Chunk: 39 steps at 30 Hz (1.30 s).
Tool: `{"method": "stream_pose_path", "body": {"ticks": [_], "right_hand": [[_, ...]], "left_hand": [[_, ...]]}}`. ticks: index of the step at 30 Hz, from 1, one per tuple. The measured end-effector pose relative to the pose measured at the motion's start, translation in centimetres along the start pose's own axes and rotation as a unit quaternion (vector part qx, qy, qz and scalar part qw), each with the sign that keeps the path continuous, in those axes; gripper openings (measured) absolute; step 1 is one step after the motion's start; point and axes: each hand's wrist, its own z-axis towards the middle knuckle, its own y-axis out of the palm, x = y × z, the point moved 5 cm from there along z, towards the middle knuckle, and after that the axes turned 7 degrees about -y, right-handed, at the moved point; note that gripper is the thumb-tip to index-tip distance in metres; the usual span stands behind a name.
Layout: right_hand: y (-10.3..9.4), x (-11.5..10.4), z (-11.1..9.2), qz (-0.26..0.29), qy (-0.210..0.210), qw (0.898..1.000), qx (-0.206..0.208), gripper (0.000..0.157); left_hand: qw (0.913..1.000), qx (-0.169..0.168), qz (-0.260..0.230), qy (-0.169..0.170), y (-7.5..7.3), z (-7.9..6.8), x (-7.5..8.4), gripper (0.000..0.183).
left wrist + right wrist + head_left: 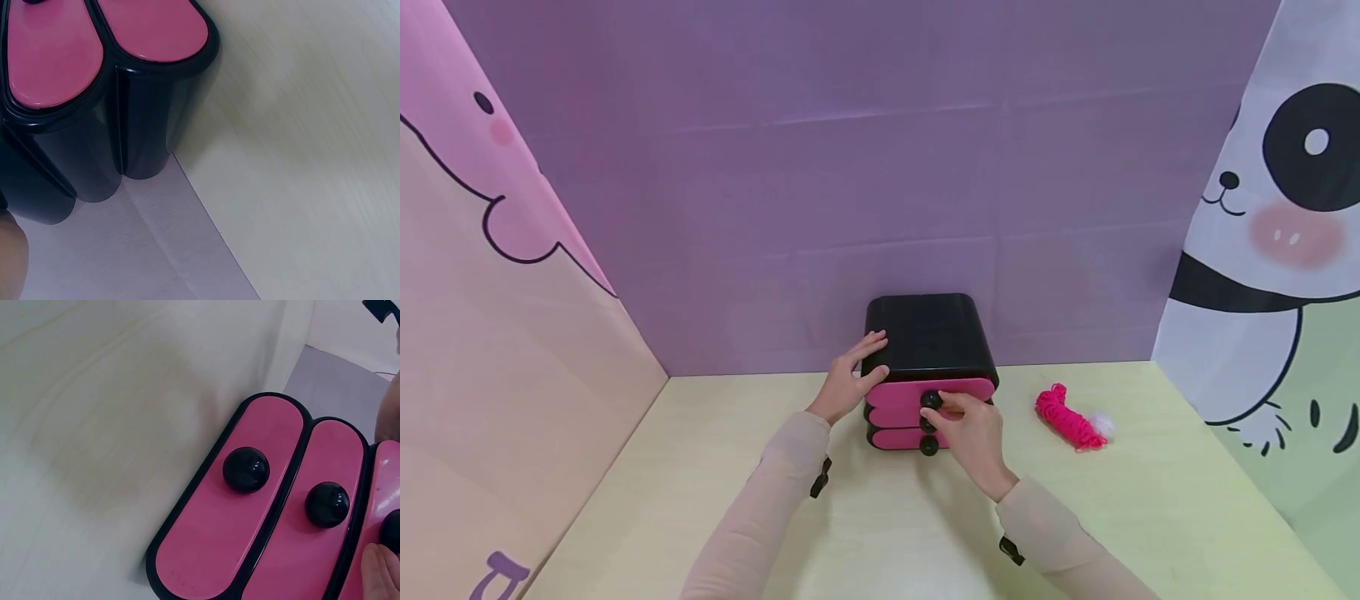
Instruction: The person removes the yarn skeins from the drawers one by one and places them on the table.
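A small black drawer cabinet (928, 333) with three pink drawer fronts and round black knobs stands at the back of the table. My left hand (848, 385) rests on its upper left side, fingers spread over the top edge. Between thumb and fingers, my right hand (972, 433) pinches the top knob (931, 400). In the right wrist view, its fingertips (378, 569) are at the top drawer's knob, while the middle knob (327, 504) and bottom knob (246, 469) show untouched. The left wrist view shows the cabinet's rounded black side (81, 159).
Right of the cabinet lies a bundle of bright pink yarn (1071, 421) with a white fluffy ball (1102, 425) at its end. A purple backdrop (880, 167) rises right behind the cabinet. Printed panels flank the pale wooden table (700, 467).
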Motion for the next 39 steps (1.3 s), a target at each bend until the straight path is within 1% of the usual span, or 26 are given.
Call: {"method": "stream_pose_path", "body": {"ticks": [6, 15, 20, 27, 35, 39], "right_hand": [[0.27, 0.44, 0.07, 0.023, 0.032, 0.999, -0.004, 0.038], [0.44, 0.63, 0.46, 0.027, 0.030, 0.999, 0.008, 0.038], [0.49, 0.60, 0.63, 0.034, 0.036, 0.999, 0.007, 0.038], [0.51, 0.76, 0.69, 0.037, 0.038, 0.999, 0.011, 0.038], [0.78, 0.96, 0.49, 0.049, 0.058, 0.997, -0.003, 0.038], [0.81, 0.89, 0.59, 0.050, 0.061, 0.997, -0.012, 0.039]], "left_hand": [[1.0000, 0.001, -0.002, 0.003, 0.21, -0.08, -0.07, 0.048], [1.0000, 0.003, 0.002, -0.001, 0.21, -0.04, 0.22, 0.049], [0.9999, 0.005, 0.005, -0.008, 0.09, 0.13, 0.28, 0.048], [1.0000, 0.005, 0.002, 0.003, 0.18, 0.19, 0.29, 0.048], [0.9999, 0.010, 0.006, -0.006, 0.26, 0.02, -0.02, 0.047], [0.9999, 0.012, 0.003, -0.001, 0.19, -0.04, 0.04, 0.047]]}}
